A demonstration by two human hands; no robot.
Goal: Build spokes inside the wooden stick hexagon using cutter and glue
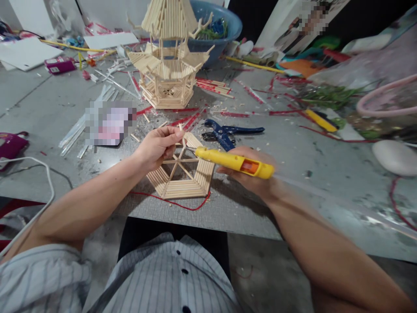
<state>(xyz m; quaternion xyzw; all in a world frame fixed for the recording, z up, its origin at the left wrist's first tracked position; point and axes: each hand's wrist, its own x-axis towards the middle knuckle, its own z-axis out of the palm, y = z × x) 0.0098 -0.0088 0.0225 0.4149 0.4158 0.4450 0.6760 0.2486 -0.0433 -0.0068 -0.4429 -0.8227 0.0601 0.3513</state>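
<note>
My left hand (157, 147) pinches a thin wooden stick at the top of a hexagonal frame of wooden sticks (182, 174), which lies on the grey work surface (293, 148). My right hand (250, 174) grips a yellow glue gun (234, 162), its nozzle pointing left at the frame's upper spokes, close to my left fingers. A red wire (172, 202) curls under the frame's near edge.
A tall stick pagoda model (169, 56) stands behind the frame. Blue pliers (224, 132) lie just beyond the glue gun. Red strips, white sticks and scraps litter the surface. A blue basin (224, 26) sits at the back, a white cable (48, 182) at the left.
</note>
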